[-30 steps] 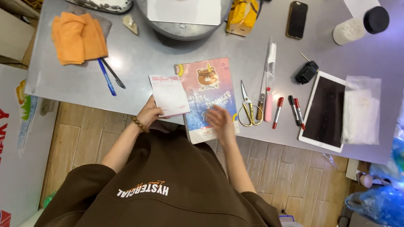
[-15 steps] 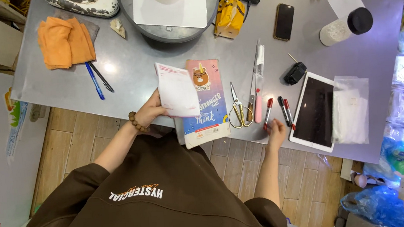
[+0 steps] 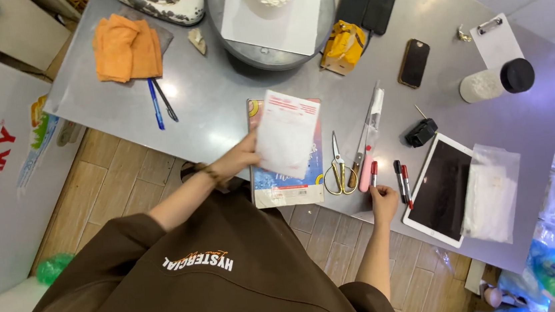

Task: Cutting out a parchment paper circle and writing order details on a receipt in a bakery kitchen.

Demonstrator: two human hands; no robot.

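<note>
Here the left hand [image 3: 241, 159] pinches a white paper slip [image 3: 287, 134] over a notebook [image 3: 289, 175]; the right hand [image 3: 383, 201], fingers curled, touches a red marker [image 3: 373, 173] on the steel table [image 3: 220, 107] above wood flooring.

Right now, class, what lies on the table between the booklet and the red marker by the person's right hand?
In the head view, between the booklet and the red marker lie gold-handled scissors and a pink-handled knife in a clear sleeve.

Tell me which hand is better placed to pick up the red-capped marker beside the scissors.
Right. The right hand is empty, just below the red-capped marker; the left hand holds a white paper slip.
</note>
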